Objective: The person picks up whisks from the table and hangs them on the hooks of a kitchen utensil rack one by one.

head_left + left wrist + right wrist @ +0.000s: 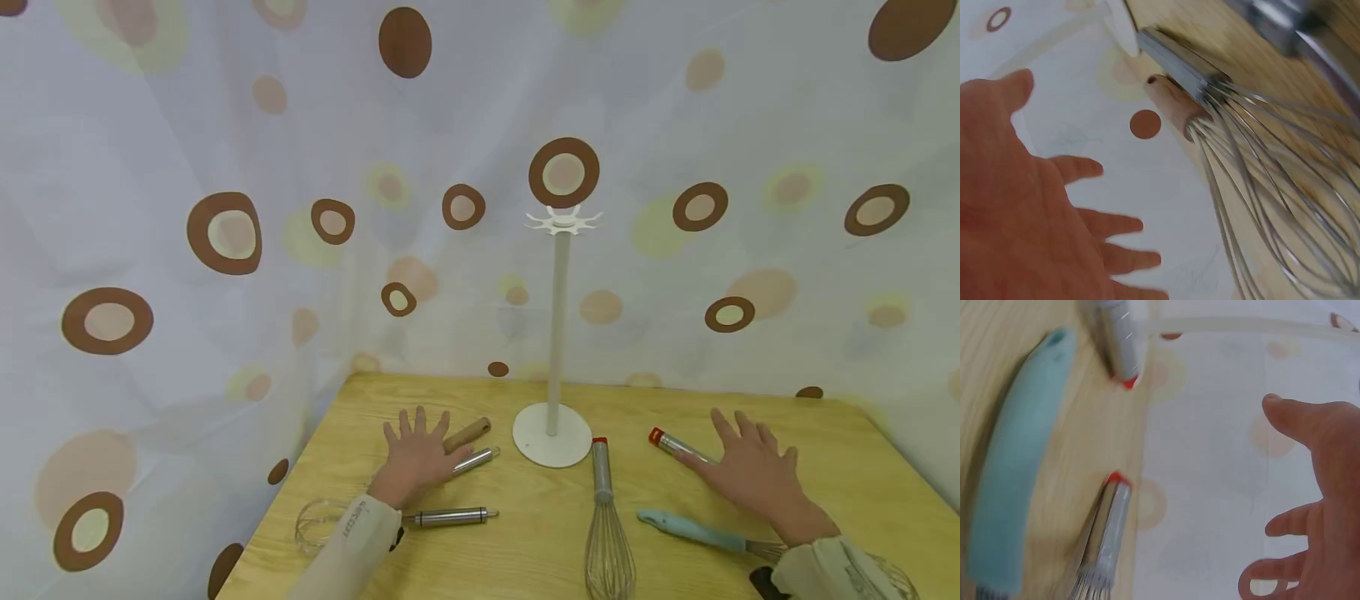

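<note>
My left hand (418, 458) is spread palm-down above several whisks at the left, holding nothing. Partly hidden beneath it are a wooden-handled whisk (471, 433) and a metal-handled whisk (477, 460). Nearer me, another metal whisk (450, 517) has its wires partly covered by the sleeve. My right hand (757, 475), fingers spread and holding nothing, hovers over a red-tipped metal whisk (678, 446) and a light-blue-handled whisk (693, 529). Between the hands lies a red-tipped whisk (602, 475). In the wrist views, both hands are apart from the whisks.
A white stand (558, 333) with a round base and a ring of hooks on top rises at the back middle of the wooden table (525, 550). A dotted curtain (465, 108) hangs behind the table and along its left side.
</note>
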`<state>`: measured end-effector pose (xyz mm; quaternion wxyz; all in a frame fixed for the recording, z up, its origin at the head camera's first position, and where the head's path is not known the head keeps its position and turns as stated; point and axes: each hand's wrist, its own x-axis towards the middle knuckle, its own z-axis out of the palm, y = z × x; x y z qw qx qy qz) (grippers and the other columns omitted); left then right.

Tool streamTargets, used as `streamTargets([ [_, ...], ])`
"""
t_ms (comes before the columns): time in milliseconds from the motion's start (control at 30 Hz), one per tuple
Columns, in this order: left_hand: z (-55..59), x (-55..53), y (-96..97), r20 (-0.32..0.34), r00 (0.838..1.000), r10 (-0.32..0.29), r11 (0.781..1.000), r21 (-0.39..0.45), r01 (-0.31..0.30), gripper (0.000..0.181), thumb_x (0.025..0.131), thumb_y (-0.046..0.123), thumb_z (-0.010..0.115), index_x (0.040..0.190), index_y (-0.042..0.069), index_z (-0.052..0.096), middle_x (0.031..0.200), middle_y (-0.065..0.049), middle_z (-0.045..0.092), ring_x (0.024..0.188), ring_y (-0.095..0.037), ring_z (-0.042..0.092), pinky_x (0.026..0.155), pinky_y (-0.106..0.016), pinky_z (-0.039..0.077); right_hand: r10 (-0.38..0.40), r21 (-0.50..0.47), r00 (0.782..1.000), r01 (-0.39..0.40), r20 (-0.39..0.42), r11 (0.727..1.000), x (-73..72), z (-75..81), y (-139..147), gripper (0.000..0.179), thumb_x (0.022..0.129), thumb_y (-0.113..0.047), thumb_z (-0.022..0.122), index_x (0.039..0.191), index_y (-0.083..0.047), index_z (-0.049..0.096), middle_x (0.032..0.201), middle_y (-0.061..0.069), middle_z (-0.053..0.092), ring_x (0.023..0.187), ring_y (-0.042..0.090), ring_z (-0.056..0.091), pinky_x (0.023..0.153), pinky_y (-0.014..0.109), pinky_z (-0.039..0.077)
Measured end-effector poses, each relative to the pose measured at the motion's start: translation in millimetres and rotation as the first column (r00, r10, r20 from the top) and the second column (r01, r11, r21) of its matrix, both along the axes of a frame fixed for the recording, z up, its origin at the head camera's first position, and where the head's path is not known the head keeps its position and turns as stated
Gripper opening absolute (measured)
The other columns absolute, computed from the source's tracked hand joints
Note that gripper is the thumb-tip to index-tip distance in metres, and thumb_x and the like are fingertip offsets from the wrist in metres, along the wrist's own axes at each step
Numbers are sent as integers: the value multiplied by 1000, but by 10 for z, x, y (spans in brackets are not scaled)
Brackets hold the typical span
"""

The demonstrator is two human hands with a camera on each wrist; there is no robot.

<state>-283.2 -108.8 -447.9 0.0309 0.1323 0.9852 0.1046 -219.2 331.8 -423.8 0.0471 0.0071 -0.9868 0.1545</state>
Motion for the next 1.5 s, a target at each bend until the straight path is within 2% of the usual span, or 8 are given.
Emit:
streamTargets([
  [167,81,-209,192,105,991,-81,989,136,66,77,92,65,38,152,18,23,152,-27,14,136,-52,9,104,-68,8,106,-182,993,-112,-45,977,-154,214,-266,90,90,-57,52,145,9,23,141,39,21,123,60,23,89,72,27],
  [367,265,-443,460,97,981,-165,940,316,127,78,92,54,51,152,14,19,153,-20,18,139,-40,17,108,-56,19,187,-384,977,-214,-106,898,-367,606,-576,78,94,-49,51,146,3,26,142,31,32,124,49,38,93,59,39],
  [500,331,-574,630,122,965,-233,839,527,136,80,92,46,58,152,13,17,154,-12,22,139,-28,23,108,-48,27,223,-441,967,-253,-120,861,-519,809,-754,73,95,-49,50,146,-2,28,141,26,38,124,44,42,92,56,42],
  [767,277,-740,1041,156,933,-324,539,841,47,65,95,27,60,149,12,27,145,-12,39,131,-28,40,101,-43,39,268,-564,957,-285,-116,775,-839,1044,-1029,66,98,-43,48,146,-3,29,144,18,38,121,37,48,98,52,39],
  [1000,167,-832,1344,64,945,-319,396,915,71,54,94,18,60,143,8,39,132,-16,52,122,-28,50,97,-39,43,288,-713,947,-301,-143,634,-1096,1203,-1284,66,97,-36,53,148,-4,25,146,16,35,128,33,41,102,47,36],
  [1100,169,-850,1433,19,953,-301,404,908,110,46,95,16,59,138,8,46,124,-15,58,115,-26,55,93,-38,46,277,-764,945,-306,-173,567,-1203,1258,-1375,63,97,-36,54,147,-5,30,144,16,39,129,31,41,102,48,36],
  [1167,171,-860,1474,-9,962,-273,436,890,132,39,95,14,59,133,6,52,118,-15,61,111,-26,58,91,-37,47,253,-759,946,-316,-204,569,-1258,1278,-1440,55,97,-34,53,141,-3,39,137,18,47,124,31,46,100,48,38],
  [1500,114,-839,1471,-74,965,-252,672,705,229,21,96,15,57,117,9,56,108,-8,66,99,-20,63,83,-34,50,193,-683,951,-307,-240,663,-1327,1237,-1543,42,99,-34,49,121,0,58,112,16,61,107,29,58,91,42,48],
])
